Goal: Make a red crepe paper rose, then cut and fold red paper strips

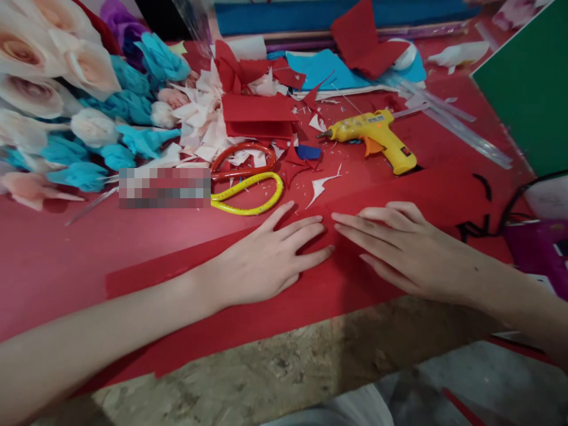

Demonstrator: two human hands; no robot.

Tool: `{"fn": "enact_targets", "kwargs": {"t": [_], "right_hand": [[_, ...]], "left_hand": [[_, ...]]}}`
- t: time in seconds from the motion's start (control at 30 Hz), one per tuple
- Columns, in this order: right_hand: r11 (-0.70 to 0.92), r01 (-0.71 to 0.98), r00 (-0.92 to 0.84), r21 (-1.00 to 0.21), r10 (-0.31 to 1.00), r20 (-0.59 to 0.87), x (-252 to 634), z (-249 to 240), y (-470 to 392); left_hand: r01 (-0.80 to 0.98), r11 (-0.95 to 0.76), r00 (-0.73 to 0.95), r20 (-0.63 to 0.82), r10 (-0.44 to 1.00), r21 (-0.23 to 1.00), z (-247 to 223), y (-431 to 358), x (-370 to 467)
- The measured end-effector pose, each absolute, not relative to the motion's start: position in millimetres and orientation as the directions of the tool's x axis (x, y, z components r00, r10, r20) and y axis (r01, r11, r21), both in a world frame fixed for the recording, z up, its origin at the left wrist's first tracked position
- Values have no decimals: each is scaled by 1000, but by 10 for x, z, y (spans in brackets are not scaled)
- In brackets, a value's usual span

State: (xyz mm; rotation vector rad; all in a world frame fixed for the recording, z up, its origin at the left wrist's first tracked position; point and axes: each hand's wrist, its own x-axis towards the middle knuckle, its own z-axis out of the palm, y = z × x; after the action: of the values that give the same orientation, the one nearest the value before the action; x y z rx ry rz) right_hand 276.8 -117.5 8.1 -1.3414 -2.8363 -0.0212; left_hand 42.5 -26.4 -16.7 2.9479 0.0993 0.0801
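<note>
A long sheet of red paper (177, 325) lies along the front edge of the red table. My left hand (270, 254) rests flat on it, fingers spread and pointing right. Facing it, my right hand (390, 248) touches the sheet with its fingers stretched out to the left. A narrow gap separates the fingertips of the two hands, and neither holds anything. Just beyond my left hand are scissors with one red and one yellow handle (248, 194); their blades are blurred out.
A yellow glue gun (377, 139) lies beyond my right hand, near clear glue sticks (465, 130). Paper scraps (199, 112) and folded red paper (260, 115) fill the back middle. Paper flowers (93, 127) crowd the back left. A green board (532, 89) stands at right.
</note>
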Motion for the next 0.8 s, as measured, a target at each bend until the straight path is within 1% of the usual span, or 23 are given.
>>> {"fn": "enact_targets", "kwargs": {"t": [0.1,0.2,0.37,0.5,0.57,0.63,0.7,0.73,0.8], "right_hand": [[629,777,-630,-32,777,-16,2730,63,-1213],[588,809,-588,-12,808,-39,2695,-18,-1237],[546,836,-548,-62,836,-35,2639,-90,-1153],[532,845,-534,-62,845,-30,2611,-57,-1044],[524,848,-526,-78,851,-1,2615,-36,-998],[457,879,-449,-138,890,83,2627,-14,-965],[324,911,-290,-254,943,165,2636,7,-946],[252,911,-208,-326,964,165,2637,18,-939],[119,881,-99,-458,993,67,2629,42,-918]], "left_hand": [[60,-977,997,42,70,204,-169,-262,421],[60,-975,996,51,72,213,-177,-257,410],[54,-975,995,67,70,216,-172,-253,411],[50,-979,997,55,62,199,-161,-258,418],[48,-981,997,50,58,186,-164,-259,417],[49,-983,997,52,59,175,-171,-258,412],[49,-985,996,59,60,167,-178,-257,407],[47,-985,996,63,58,165,-180,-257,405],[48,-986,996,63,58,157,-183,-263,403]]}}
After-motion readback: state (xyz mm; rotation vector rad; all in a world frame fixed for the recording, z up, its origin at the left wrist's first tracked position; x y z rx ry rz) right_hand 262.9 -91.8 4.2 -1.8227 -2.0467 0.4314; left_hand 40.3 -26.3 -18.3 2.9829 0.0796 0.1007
